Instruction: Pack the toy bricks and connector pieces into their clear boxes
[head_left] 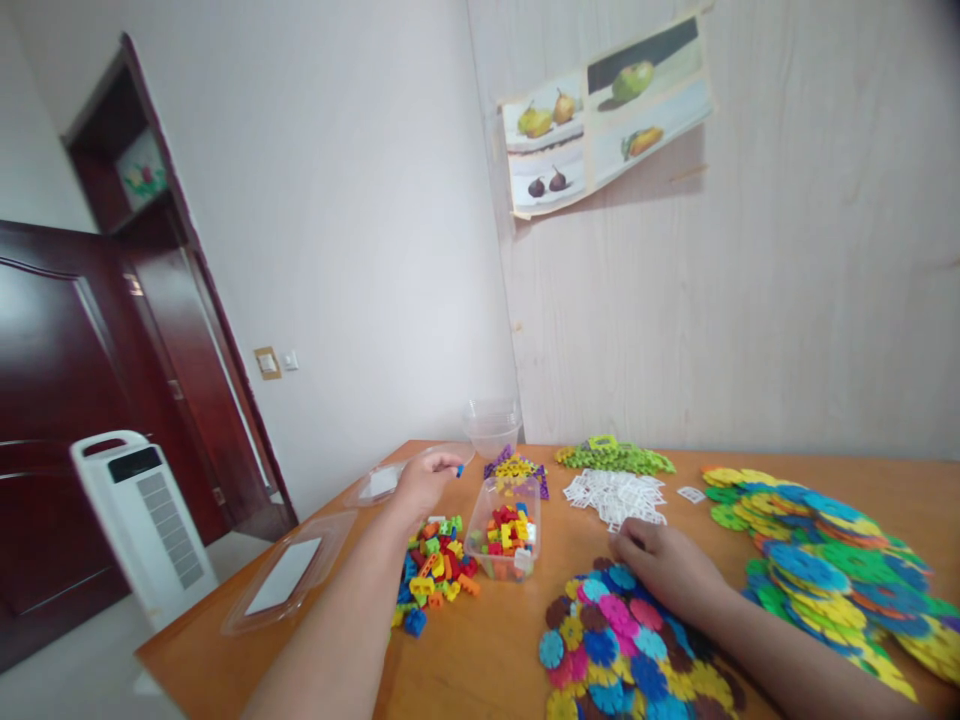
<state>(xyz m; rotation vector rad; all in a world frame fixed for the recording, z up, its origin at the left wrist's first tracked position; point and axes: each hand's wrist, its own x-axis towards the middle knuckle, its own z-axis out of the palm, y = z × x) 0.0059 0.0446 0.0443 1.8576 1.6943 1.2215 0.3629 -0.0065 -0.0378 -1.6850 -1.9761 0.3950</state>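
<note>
Mid-frame, my left hand (427, 482) pinches a block (460, 470), its smallness suiting that; lower right, my right hand (666, 562) curls by discs (600, 645), grip unclear.

"Any lettering you can read?"
"None, anywhere. The white labels (283, 576) on the clear lids (330, 553) at lower left show no legible words."
"And the dark panel (135, 463) on the white appliance (159, 520) at far left?"
"Nothing readable. Same for the fruit pictures (611, 185) at upper right."
</note>
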